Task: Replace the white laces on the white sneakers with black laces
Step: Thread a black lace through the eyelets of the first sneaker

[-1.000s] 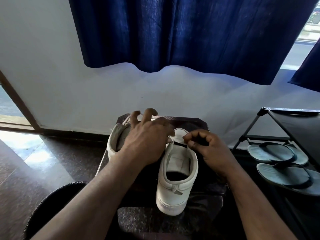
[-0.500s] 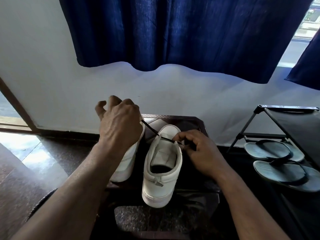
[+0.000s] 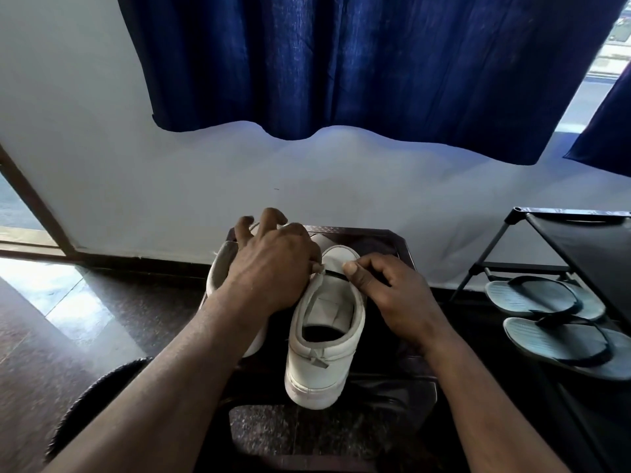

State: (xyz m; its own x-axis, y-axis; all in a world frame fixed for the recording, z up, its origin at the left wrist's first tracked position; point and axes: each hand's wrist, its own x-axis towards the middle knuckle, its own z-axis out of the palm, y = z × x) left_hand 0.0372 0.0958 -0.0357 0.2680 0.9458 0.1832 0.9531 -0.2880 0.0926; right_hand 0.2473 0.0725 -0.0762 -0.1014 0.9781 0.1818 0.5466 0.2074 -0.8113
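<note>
Pinching the black lace (image 3: 334, 274) at both ends of its short visible run, the two hands meet over the throat of the sneaker (image 3: 324, 339). On my feed the left hand (image 3: 273, 271) has thumb and forefinger closed together at the shoe's left eyelet edge, right where the lace comes out. Its other fingers curl upward and hold nothing. The right hand (image 3: 389, 298) has its thumb pressed down on the lace at the right eyelet edge, with the remaining fingers curled in behind it. The lace lies taut and straight across the tongue, just behind the toe cap.

That sneaker stands heel toward me, toe toward the wall, on a dark table (image 3: 392, 238). A second sneaker (image 3: 218, 271) stands just beside it on the left, mostly hidden under the left wrist and palm; I cannot tell from here how it is laced. To the right, a black rack (image 3: 577, 244) has a pair of grey flip-flops (image 3: 546, 298) lying below its top shelf. A blue curtain (image 3: 341, 63) hangs over the white wall (image 3: 102, 148) behind.
</note>
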